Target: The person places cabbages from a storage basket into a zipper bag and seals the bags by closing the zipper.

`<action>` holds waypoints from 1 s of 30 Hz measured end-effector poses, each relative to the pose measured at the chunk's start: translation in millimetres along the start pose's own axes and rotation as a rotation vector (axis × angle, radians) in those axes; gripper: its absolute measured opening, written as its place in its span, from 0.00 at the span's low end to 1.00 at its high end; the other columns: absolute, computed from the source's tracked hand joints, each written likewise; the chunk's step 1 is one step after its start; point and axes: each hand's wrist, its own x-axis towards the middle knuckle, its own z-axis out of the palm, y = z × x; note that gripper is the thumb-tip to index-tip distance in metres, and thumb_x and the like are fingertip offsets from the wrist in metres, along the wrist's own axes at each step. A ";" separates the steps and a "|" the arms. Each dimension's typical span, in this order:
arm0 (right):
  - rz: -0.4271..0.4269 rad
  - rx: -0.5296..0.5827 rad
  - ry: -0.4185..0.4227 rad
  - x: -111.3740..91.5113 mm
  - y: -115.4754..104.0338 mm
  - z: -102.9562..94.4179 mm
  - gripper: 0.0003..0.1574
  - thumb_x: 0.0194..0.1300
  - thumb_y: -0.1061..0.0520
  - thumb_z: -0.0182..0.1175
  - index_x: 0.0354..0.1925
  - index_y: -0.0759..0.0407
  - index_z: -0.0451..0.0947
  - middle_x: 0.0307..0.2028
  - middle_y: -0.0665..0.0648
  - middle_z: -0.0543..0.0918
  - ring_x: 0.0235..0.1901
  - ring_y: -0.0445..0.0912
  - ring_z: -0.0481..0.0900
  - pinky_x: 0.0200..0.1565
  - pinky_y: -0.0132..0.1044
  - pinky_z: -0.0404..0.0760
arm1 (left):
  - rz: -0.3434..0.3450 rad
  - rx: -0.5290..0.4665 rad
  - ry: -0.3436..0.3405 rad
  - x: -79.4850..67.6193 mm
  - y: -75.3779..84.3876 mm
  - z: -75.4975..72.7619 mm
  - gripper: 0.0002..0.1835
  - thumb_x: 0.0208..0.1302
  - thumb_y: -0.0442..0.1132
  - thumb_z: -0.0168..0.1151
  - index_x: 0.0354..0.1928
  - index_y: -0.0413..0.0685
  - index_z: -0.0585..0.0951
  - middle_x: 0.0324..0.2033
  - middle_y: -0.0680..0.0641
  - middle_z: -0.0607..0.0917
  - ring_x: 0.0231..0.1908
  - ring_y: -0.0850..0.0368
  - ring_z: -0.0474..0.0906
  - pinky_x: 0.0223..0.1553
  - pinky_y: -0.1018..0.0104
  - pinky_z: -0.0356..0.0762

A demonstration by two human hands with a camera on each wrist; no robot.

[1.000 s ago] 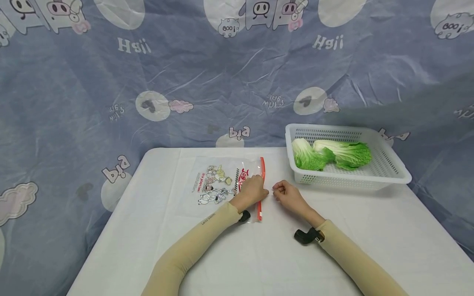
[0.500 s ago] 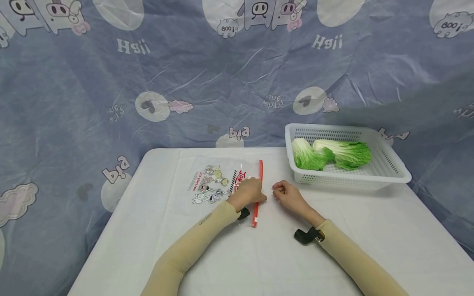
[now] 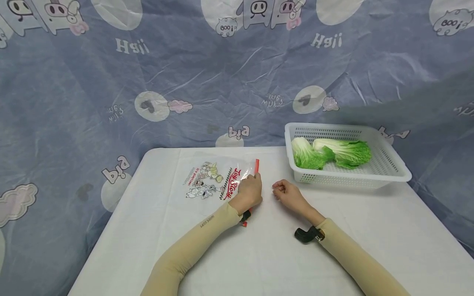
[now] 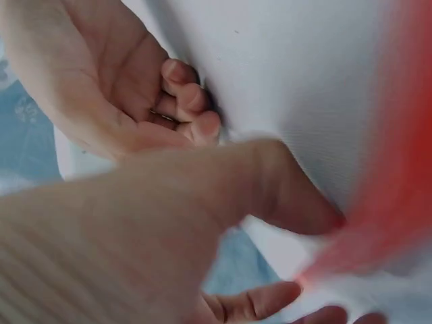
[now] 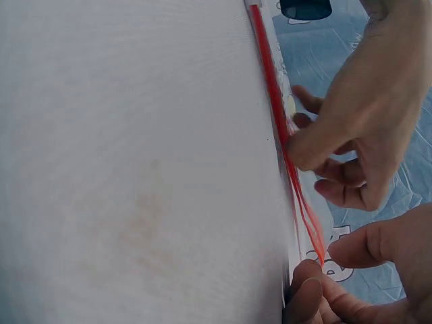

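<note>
A clear zip bag (image 3: 207,185) printed with cartoon figures and red lettering lies on the table, its red zip edge (image 5: 277,108) facing right. My left hand (image 3: 249,191) pinches that edge between thumb and fingers; the left wrist view shows the thumb (image 4: 290,196) against the blurred red strip (image 4: 398,196). To the right of the bag, my right hand (image 3: 290,197) rests on the table with loosely curled fingers and holds nothing. In the right wrist view the fingers of the right hand (image 5: 378,270) lie near the lower end of the strip, apparently apart from it.
At the back right stands a white perforated basket (image 3: 392,170). Two pieces of napa cabbage lie in it, a left one (image 3: 307,156) and a right one (image 3: 344,152). Behind the white table (image 3: 237,263) hangs a blue-grey printed cloth (image 3: 207,74).
The left hand has shifted slightly left, and the bag has moved left and turned with it, its red edge now slanting. The right hand and the basket stay put.
</note>
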 end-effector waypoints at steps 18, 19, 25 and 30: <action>0.010 0.003 -0.003 -0.3 -1.9 -0.7 0.12 0.66 0.62 0.53 0.46 0.68 0.75 0.33 0.61 0.82 0.30 0.44 0.80 0.30 0.28 0.77 | 0.051 -0.354 -0.157 13.2 -31.1 -8.3 0.08 0.54 0.34 0.66 0.25 0.41 0.76 0.17 0.49 0.75 0.14 0.59 0.68 0.14 0.71 0.65; 0.006 0.000 -0.003 -0.3 -1.9 -0.8 0.12 0.66 0.62 0.53 0.46 0.68 0.75 0.33 0.61 0.82 0.29 0.44 0.81 0.29 0.29 0.77 | 0.048 -0.362 -0.167 13.9 -32.0 -8.0 0.09 0.54 0.34 0.66 0.24 0.41 0.75 0.17 0.49 0.74 0.13 0.59 0.68 0.14 0.71 0.65; -0.001 0.011 -0.005 0.3 -0.5 -0.7 0.12 0.66 0.62 0.54 0.46 0.67 0.75 0.33 0.61 0.82 0.30 0.45 0.80 0.29 0.29 0.78 | 0.048 -0.354 -0.106 17.9 -34.1 1.5 0.10 0.57 0.35 0.62 0.21 0.45 0.72 0.16 0.51 0.71 0.15 0.60 0.65 0.15 0.72 0.62; 0.002 0.018 -0.023 0.3 0.1 -1.2 0.12 0.66 0.62 0.54 0.46 0.67 0.75 0.34 0.60 0.82 0.31 0.44 0.80 0.30 0.29 0.78 | 0.051 -0.441 -0.107 22.9 -43.3 -1.0 0.10 0.56 0.29 0.59 0.21 0.42 0.71 0.14 0.49 0.72 0.12 0.60 0.69 0.12 0.73 0.66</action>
